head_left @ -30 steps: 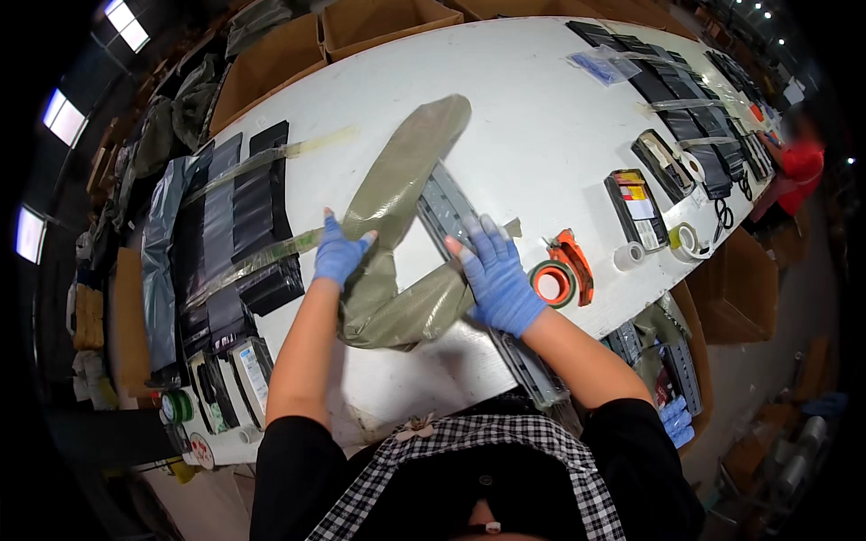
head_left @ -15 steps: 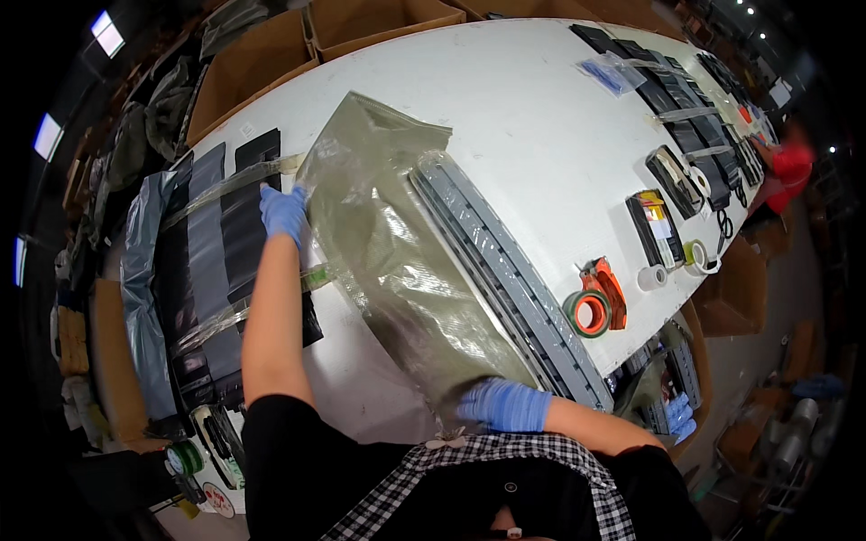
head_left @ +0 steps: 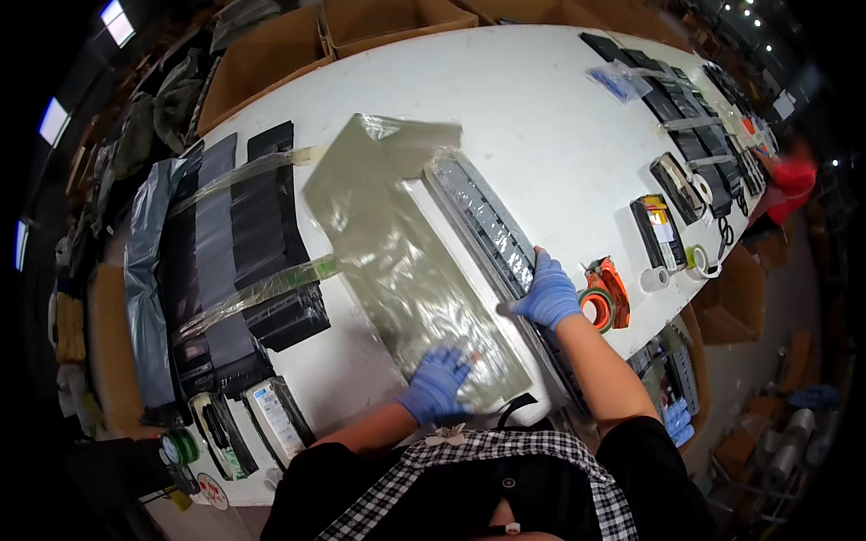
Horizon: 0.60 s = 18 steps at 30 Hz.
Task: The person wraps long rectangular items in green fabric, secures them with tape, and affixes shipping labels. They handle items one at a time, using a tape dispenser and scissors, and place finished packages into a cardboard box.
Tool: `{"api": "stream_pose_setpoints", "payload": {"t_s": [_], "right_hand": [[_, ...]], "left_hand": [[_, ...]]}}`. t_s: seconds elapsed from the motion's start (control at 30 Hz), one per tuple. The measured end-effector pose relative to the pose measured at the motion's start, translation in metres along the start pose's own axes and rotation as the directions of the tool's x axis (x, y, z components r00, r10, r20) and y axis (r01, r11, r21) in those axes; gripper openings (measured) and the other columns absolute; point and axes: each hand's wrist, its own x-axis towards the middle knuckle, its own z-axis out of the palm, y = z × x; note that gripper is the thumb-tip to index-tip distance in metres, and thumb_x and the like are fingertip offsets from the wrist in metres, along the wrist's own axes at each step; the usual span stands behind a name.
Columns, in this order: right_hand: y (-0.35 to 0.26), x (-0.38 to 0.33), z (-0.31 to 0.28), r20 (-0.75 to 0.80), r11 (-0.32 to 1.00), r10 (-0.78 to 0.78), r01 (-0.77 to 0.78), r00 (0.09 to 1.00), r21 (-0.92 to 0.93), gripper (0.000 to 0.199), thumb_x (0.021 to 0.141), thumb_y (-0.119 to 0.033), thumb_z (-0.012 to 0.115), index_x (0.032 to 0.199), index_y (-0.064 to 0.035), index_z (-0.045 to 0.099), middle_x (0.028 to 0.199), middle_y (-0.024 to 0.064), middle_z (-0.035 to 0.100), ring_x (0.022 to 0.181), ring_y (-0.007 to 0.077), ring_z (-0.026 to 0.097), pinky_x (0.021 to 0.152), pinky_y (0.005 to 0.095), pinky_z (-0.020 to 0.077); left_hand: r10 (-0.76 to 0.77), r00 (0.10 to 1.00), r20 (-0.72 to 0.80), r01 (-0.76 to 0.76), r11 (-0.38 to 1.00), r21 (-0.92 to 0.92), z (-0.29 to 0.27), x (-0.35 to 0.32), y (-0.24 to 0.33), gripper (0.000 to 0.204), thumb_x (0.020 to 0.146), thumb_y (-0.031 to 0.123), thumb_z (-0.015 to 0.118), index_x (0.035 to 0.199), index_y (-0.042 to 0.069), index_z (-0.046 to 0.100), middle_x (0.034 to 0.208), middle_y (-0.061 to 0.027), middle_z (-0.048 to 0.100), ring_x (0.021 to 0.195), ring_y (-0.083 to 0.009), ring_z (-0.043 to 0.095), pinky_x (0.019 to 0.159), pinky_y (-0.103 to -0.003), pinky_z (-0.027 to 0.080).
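Note:
A translucent olive plastic sheet or bag (head_left: pixel 388 243) lies slantwise on the white table. My left hand (head_left: pixel 437 383) rests on its near end, fingers spread and slightly blurred. Along the sheet's right side runs a long bundle of grey slotted strips (head_left: pixel 478 212) wrapped in clear film. Around the bundle's middle, my right hand (head_left: pixel 550 290) is closed, thumb on the left side and fingers on the right. The bundle's near part is partly hidden by this hand and forearm.
Stacks of black and grey plastic bags (head_left: pixel 257 234) lie taped down at left. An orange tape dispenser (head_left: pixel 609 293), tape rolls (head_left: pixel 654 279) and a black tray (head_left: pixel 656 234) sit at right. Cardboard boxes (head_left: pixel 388 22) line the far edge. A person in red (head_left: pixel 794 185) stands far right.
My left hand has come from the sheet's far left edge down to its near end. My right hand has left the near end and taken hold of the grey bundle.

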Motion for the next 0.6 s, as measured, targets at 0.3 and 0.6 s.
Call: {"api": "stream_pose_setpoints", "payload": {"t_s": [0.3,0.6], "right_hand": [[0.072,-0.111,0.010,0.162,0.882,-0.054,-0.029,0.985,0.471,0.109,0.055,-0.029,0.090,0.141,0.0018,0.031,0.127,0.0234,0.056,0.119,0.0310,0.055,0.103,0.0348,0.0422],[0.112,-0.188,0.056,0.128,0.875,-0.247,0.164,0.961,0.455,0.112,0.051,-0.033,0.092,0.141,0.0012,0.034,0.124,0.0234,0.054,0.116,0.0332,0.055,0.102,0.0369,0.0427]], "left_hand": [[-0.213,0.598,-0.773,0.090,0.976,-0.199,-0.069,0.040,-0.105,0.051,0.089,0.031,0.063,0.128,0.001,0.048,0.122,-0.0218,0.055,0.108,-0.0350,0.054,0.098,-0.045,0.040],[-0.792,0.601,0.105,-0.176,-0.259,-0.950,-0.156,0.118,-0.384,0.046,0.095,0.042,0.055,0.119,0.004,0.062,0.117,-0.0145,0.066,0.103,-0.0305,0.065,0.092,-0.045,0.050]]}}
